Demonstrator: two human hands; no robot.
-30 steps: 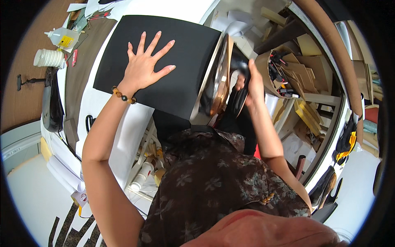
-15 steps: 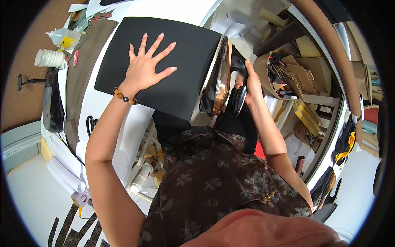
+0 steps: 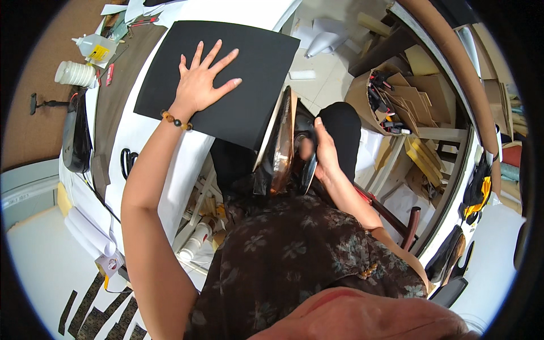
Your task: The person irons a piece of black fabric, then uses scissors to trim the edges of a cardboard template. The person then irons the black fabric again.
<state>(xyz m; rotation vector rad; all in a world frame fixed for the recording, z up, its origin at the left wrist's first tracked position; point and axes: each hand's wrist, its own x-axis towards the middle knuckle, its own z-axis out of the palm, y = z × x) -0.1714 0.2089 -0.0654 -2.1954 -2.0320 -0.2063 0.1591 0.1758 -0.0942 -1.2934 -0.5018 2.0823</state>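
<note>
A square black sheet (image 3: 258,68) lies over the near edge of the white-covered table. My left hand (image 3: 198,85) rests flat on it with fingers spread, a beaded bracelet at the wrist. At the sheet's right edge is a clothes iron (image 3: 283,150) with a glossy copper-brown body and black handle. It stands turned on its side, its flat sole toward the sheet's edge, close to my body. My right hand (image 3: 327,150) is wrapped round the handle; some fingers are hidden behind it. Whether the sole touches the edge I cannot tell.
Left on the table are a squeeze bottle (image 3: 95,48), a white ribbed roll (image 3: 75,74) and black scissors handles (image 3: 128,163). A cardboard box (image 3: 368,102) of tools and board offcuts stands at right, beside a shelf frame. Patterned strips (image 3: 93,309) lie at lower left.
My right hand has drawn the iron toward my body along the sheet's right edge. My left hand stays flat on the sheet, which has shifted slightly.
</note>
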